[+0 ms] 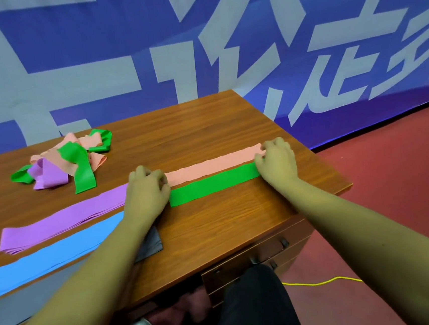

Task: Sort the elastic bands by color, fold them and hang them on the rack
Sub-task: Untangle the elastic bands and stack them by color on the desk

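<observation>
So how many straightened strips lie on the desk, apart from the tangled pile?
5: purple strip, blue strip and grey strip at left; pink strip and green strip stretched between left hand and right hand. Layers may hide more bands.

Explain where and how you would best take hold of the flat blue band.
Grip the blue band at its left end, pinching the short edge from the left. It lies flat on the table, so only an edge gives purchase, and its other end is hidden by the left hand.

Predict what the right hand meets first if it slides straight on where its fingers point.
Beyond the flat pink elastic band under the right hand, only bare brown wooden desk, then probably the blue banner.
</observation>
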Demonstrator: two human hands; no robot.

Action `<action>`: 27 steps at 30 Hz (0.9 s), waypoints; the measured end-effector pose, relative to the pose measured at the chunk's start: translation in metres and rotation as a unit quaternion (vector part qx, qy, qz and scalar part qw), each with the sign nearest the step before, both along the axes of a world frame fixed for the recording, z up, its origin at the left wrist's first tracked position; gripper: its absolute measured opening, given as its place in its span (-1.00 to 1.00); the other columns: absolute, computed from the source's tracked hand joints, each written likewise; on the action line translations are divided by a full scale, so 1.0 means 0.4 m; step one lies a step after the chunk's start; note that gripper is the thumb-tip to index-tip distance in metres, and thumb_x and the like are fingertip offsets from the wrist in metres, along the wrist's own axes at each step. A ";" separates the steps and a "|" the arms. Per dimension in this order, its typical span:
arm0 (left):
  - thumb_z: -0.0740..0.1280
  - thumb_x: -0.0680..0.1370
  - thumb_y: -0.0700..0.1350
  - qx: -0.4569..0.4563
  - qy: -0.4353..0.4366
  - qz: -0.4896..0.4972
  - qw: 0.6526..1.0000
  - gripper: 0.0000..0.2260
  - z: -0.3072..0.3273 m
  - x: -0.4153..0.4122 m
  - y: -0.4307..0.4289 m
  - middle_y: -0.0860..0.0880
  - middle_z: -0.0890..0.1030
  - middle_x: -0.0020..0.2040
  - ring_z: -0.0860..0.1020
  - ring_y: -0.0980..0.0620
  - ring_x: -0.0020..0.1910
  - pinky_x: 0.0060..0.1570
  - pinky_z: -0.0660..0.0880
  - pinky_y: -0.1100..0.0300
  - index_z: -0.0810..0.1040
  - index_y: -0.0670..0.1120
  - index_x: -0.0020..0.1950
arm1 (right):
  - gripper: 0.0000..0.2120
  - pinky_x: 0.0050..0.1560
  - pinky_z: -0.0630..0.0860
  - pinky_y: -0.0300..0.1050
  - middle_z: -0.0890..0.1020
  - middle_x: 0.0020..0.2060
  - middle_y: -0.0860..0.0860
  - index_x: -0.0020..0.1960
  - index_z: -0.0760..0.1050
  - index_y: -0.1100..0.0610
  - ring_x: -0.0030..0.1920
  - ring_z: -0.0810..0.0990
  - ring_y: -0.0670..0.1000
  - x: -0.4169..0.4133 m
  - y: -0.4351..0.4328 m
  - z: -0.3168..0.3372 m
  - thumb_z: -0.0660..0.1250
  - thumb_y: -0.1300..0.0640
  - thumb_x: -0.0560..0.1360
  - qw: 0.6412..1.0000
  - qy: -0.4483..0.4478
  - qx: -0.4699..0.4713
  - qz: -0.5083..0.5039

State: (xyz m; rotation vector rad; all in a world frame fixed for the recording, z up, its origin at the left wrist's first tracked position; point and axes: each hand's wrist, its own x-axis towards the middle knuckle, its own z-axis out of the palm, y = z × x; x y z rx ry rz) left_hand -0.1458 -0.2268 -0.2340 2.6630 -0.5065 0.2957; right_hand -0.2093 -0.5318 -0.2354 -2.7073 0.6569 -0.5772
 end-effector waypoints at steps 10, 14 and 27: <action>0.37 0.46 -0.16 0.011 0.031 0.122 0.992 -0.74 0.074 0.141 0.297 -0.28 0.52 0.08 0.50 -0.29 0.09 0.13 0.44 -0.08 0.56 -0.18 0.13 | -0.57 0.29 0.44 0.07 0.55 0.23 0.18 0.30 0.50 0.19 0.25 0.51 0.19 0.204 0.397 0.116 0.26 0.01 0.50 0.962 0.069 0.085 0.250; 0.31 0.46 -0.06 -0.002 0.071 0.180 0.981 -0.76 0.043 0.196 0.435 -0.27 0.57 0.00 0.53 -0.30 0.06 0.07 0.50 -0.07 0.60 -0.14 0.05 | -0.61 0.25 0.47 0.01 0.55 0.22 0.16 0.29 0.49 0.19 0.23 0.52 0.16 0.297 0.559 0.122 0.28 0.06 0.51 0.942 0.090 0.096 0.307; 0.51 0.38 0.00 -0.083 0.146 0.170 0.971 -0.74 -0.061 0.328 0.467 -0.13 0.63 -0.14 0.58 -0.16 -0.04 0.01 0.51 0.03 0.46 0.04 -0.37 | -0.69 0.07 0.50 0.00 0.60 -0.01 0.20 -0.03 0.59 0.21 0.07 0.54 0.23 0.507 0.849 -0.047 0.43 0.01 0.35 0.937 0.148 0.064 0.311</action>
